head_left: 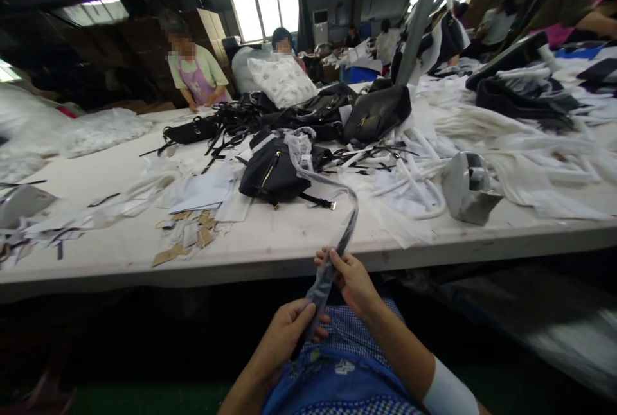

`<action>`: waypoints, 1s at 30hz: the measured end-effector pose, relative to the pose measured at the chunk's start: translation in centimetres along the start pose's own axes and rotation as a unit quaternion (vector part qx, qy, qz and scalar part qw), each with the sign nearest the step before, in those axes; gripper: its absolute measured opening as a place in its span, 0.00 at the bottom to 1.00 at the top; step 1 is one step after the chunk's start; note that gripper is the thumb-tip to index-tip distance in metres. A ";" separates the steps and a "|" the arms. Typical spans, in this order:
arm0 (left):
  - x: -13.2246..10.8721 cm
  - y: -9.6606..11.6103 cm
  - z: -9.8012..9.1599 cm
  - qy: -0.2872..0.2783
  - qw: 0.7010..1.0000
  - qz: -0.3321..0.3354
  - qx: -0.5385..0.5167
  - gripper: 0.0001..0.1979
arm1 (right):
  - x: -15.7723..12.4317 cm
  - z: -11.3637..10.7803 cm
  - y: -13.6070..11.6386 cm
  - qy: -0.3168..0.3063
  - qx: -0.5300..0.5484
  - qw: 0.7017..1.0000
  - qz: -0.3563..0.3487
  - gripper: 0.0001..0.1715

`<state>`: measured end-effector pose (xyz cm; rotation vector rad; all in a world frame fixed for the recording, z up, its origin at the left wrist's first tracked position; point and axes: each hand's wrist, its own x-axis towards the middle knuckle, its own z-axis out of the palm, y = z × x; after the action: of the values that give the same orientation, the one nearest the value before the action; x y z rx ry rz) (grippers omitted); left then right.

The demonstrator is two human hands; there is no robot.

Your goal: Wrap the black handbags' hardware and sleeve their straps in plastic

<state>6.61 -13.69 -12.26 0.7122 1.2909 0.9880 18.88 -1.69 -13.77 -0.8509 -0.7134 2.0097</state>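
A long black strap (344, 235) wrapped in clear plastic runs from the black bag (274, 174) on the table down to my lap. My left hand (289, 328) is closed round the strap's lower end, just above my blue apron. A little higher, my right hand (349, 277) pinches the same strap near the table's front edge. The bag lies on its side with a gold zip showing.
The white table (270, 241) holds more black bags (376, 113), loose straps, white padded tubes (414, 180), paper and cardboard scraps (187, 235), and a grey tape dispenser (467, 187). Other people work at the far side. A metal pole (419, 17) rises behind the bags.
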 end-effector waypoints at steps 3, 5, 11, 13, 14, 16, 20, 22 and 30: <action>0.0 0.3 0.4 -0.023 0.999 -0.014 -0.031 0.23 | -0.1 -0.3 0.0 0.004 0.000 1.000 -0.003 0.23; -0.1 0.4 0.6 -0.034 0.998 -0.022 -0.051 0.23 | -0.2 -0.3 0.0 0.010 0.009 1.000 -0.005 0.24; -0.4 -2.6 -0.2 -0.033 0.999 -0.031 -0.005 0.24 | -1.1 -0.1 0.9 0.006 0.010 1.000 0.024 0.27; -0.3 -4.2 -1.3 -0.038 0.998 -0.012 0.040 0.22 | -1.5 -0.1 1.8 -0.016 -0.019 0.999 0.033 0.25; -0.2 -4.6 -2.0 -0.032 0.998 0.005 0.057 0.21 | -1.7 -0.2 2.2 -0.035 -0.048 0.998 0.031 0.24; 0.1 -4.4 -3.0 -0.003 0.998 0.032 0.058 0.23 | -2.0 -0.3 3.1 -0.086 -0.118 0.989 0.018 0.23; 1.6 0.3 -3.6 0.089 0.991 0.064 -0.078 0.31 | -2.9 -0.4 4.6 -0.209 -0.242 0.947 0.031 0.20; 2.8 3.6 -3.2 0.120 0.976 0.092 -0.157 0.31 | -3.4 -0.5 5.1 -0.259 -0.315 0.912 0.037 0.16; 5.0 9.0 -4.1 0.106 0.970 0.160 -0.147 0.14 | -1.0 -1.2 -1.3 -0.256 -0.469 0.836 -0.125 0.15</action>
<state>0.78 -5.65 -7.24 0.6061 1.1954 1.5176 20.84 -1.62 -13.23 -0.6519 -2.1065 1.5827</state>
